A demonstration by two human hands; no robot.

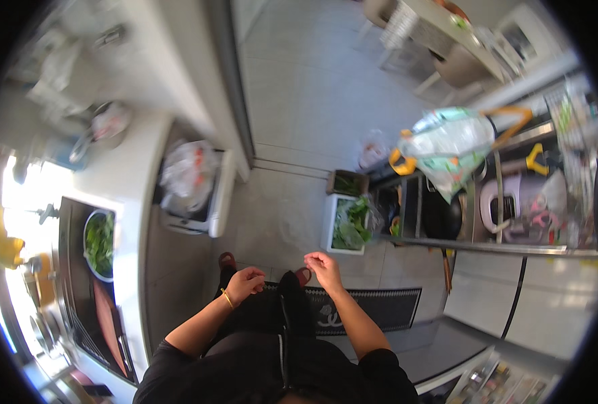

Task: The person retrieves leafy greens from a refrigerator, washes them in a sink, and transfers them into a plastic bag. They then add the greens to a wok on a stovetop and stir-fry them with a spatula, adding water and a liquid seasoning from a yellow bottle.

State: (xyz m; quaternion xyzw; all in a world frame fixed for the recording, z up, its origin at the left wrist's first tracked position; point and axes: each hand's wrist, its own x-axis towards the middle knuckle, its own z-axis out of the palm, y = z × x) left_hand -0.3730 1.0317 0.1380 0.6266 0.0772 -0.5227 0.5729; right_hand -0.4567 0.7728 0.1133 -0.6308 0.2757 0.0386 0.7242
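My left hand [246,283], with a yellow bangle at the wrist, hangs in front of my body with its fingers loosely bent. To its right, my right hand [324,270] is raised, fingers bent and a little apart. No object shows in either hand. Beyond my right hand, a white box [328,222] of leafy greens [350,222] stands on the tiled floor. A smaller brown box [333,183] with green vegetables adjoins it. On the left, a white bowl [88,247] of green leaves [102,242] sits in the counter's sink [71,242].
A bin [223,202] with a clear plastic bag [188,174] stands by the left counter [142,151]. At right, a patterned bag [453,139] rests over a rack [531,247] holding a dark wok [440,214]. A black mat [375,305] lies underfoot. Dining chairs [463,70] stand farther off.
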